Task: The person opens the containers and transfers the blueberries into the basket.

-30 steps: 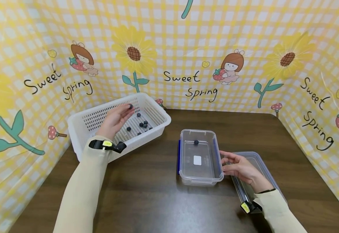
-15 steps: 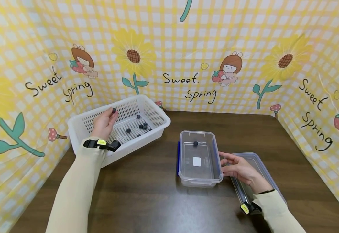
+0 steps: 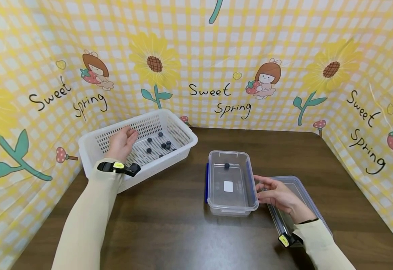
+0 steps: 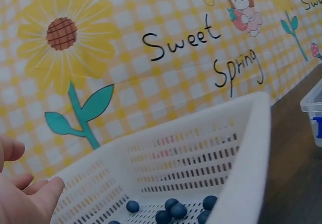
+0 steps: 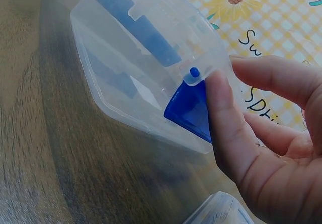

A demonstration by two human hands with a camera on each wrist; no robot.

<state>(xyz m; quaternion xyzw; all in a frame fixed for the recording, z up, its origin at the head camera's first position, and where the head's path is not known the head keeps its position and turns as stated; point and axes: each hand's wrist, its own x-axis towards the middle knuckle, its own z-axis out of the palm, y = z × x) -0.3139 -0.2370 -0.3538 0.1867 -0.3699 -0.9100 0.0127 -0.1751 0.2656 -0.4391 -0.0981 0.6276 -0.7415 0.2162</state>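
In the head view my left hand (image 3: 122, 144) is over the left part of a white slotted plastic basket (image 3: 186, 144), fingers loosely bent. Nothing shows between its fingers; the left wrist view has only the fingertips (image 4: 50, 191) beside the basket's wall. Several dark blue balls that look like blueberries (image 3: 149, 140) lie on the basket floor. My right hand (image 3: 279, 195) holds the right side of a clear plastic food container (image 3: 233, 207). In the right wrist view its thumb (image 5: 226, 113) lies against the blue clip (image 5: 188, 110). One blueberry (image 3: 227, 165) sits inside the container.
A clear lid (image 3: 299, 187) lies on the dark wooden table (image 3: 169, 232), partly under the right hand and forearm. A yellow checked cloth (image 3: 210, 56) with printed flowers stands round the back and sides.
My left hand moved left and back over the basket with a blueberry, then let it go; that berry now lies on the basket floor. The right hand and container have stayed put.
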